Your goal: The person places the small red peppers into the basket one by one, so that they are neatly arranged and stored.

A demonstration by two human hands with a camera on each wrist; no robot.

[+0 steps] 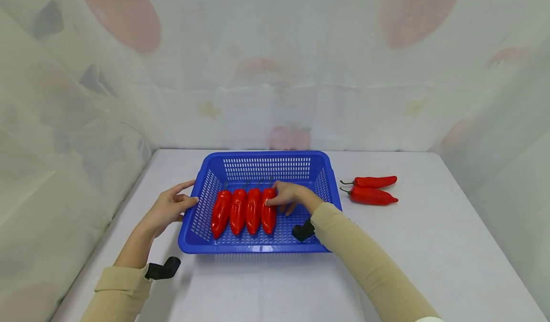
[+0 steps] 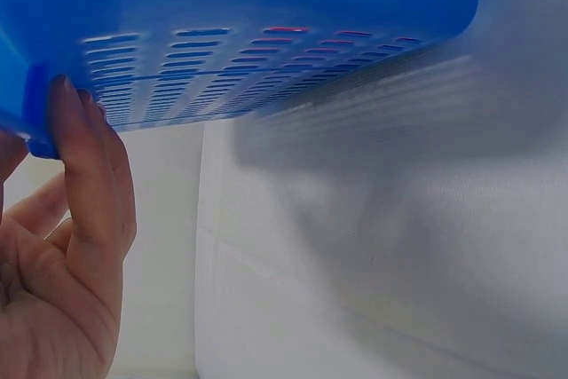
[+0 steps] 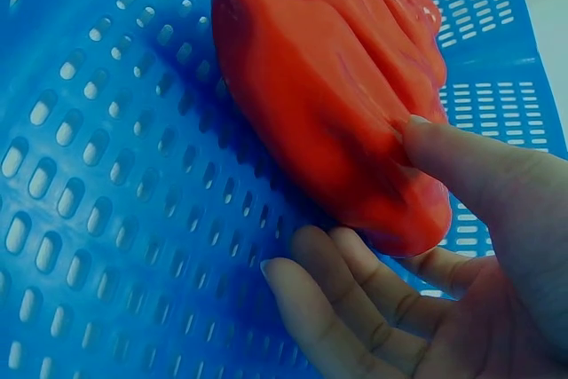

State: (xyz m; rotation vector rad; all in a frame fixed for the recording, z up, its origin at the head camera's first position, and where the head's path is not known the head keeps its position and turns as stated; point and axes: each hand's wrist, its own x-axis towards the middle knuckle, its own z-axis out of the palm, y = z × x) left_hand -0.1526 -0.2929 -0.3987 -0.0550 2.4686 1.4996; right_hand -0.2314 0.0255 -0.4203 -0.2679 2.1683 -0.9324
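A blue plastic basket (image 1: 259, 249) with slotted walls stands on the table, several red peppers (image 1: 237, 212) lying side by side inside it. My left hand (image 1: 165, 211) grips the basket's left rim, thumb on top and fingers outside. In the left wrist view the fingers of that hand (image 2: 84, 219) bend against the rim edge. Over the right-hand end of the row, my right hand (image 1: 294, 195) holds the last red pepper (image 1: 268, 221) near its stem end. The right wrist view has the thumb on this pepper (image 3: 311, 104) and the other fingers curled beside and below it.
Two more red peppers, an upper one (image 1: 375, 182) and a lower one (image 1: 371, 196), lie on the white table (image 1: 429, 245) right of the basket, stems pointing left. Pale patterned sheeting (image 1: 275, 107) encloses the table at the back and sides.
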